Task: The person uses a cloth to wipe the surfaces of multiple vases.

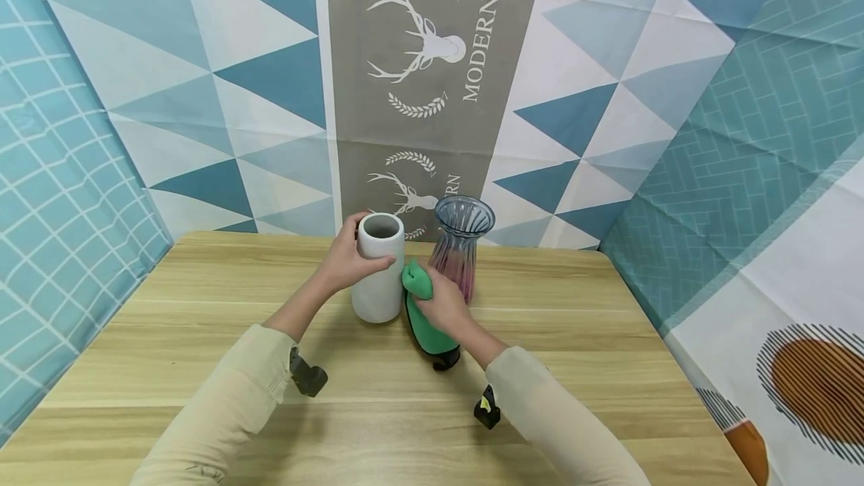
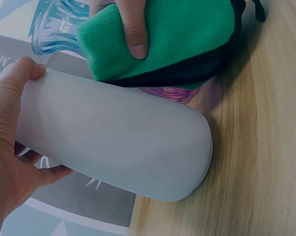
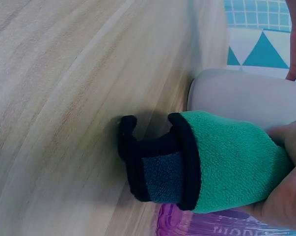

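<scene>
A white cylindrical vase point(image 1: 378, 292) stands upright at the back middle of the wooden table. My left hand point(image 1: 346, 259) grips it near its rim, thumb in front and fingers round the far side. In my right hand point(image 1: 447, 306) is a folded green towel point(image 1: 432, 334) with black edging, its lower end hanging down. The left wrist view has the towel point(image 2: 182, 42) along the vase's right side; whether it presses on the vase I cannot tell. Close behind the right hand is a ribbed glass vase point(image 1: 464, 225), blue above and pink below, partly hidden by the hand and towel.
The wooden table point(image 1: 378, 426) ends at a patterned cloth backdrop point(image 1: 270, 96) just behind the two vases. Blue tile-patterned cloth point(image 1: 54, 141) hangs at the left, and more patterned cloth point(image 1: 729, 156) at the right. A small black device point(image 1: 308, 376) sits below the left wrist.
</scene>
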Tool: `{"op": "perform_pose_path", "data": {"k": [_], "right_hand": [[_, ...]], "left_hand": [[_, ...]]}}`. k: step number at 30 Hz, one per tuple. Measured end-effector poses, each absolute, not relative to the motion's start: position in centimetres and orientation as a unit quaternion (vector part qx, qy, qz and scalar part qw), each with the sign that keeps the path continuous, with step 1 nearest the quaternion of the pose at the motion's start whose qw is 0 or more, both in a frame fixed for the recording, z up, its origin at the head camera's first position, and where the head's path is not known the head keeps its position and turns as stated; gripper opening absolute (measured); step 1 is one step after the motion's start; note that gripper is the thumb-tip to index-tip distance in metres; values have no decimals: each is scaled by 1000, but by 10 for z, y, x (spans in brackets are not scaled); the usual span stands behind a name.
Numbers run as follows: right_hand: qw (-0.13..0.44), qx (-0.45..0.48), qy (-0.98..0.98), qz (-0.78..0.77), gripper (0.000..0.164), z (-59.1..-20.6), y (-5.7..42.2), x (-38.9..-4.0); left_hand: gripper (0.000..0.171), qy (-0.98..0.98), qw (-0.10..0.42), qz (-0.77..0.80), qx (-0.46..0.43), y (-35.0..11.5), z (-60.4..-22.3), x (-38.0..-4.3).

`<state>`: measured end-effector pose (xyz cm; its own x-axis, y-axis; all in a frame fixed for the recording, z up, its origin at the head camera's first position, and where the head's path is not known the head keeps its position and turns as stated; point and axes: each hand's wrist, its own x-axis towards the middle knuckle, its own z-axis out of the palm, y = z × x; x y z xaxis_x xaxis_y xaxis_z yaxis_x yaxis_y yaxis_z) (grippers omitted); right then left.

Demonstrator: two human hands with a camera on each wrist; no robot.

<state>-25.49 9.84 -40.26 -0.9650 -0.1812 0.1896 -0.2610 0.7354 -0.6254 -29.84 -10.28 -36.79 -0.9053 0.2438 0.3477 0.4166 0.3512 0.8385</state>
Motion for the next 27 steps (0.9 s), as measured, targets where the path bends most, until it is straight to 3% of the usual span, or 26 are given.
{"op": "perform_pose_path", "data": {"k": [8,27], "right_hand": [[48,122,-931,341,60,-401,100,-254],[171,98,-887,418,60,-386,97,-255]], "left_hand": [[84,-821,69,-533,-193,-103,-363,-296],[85,-821,82,-527,-204,-104,-369,-300]]}}
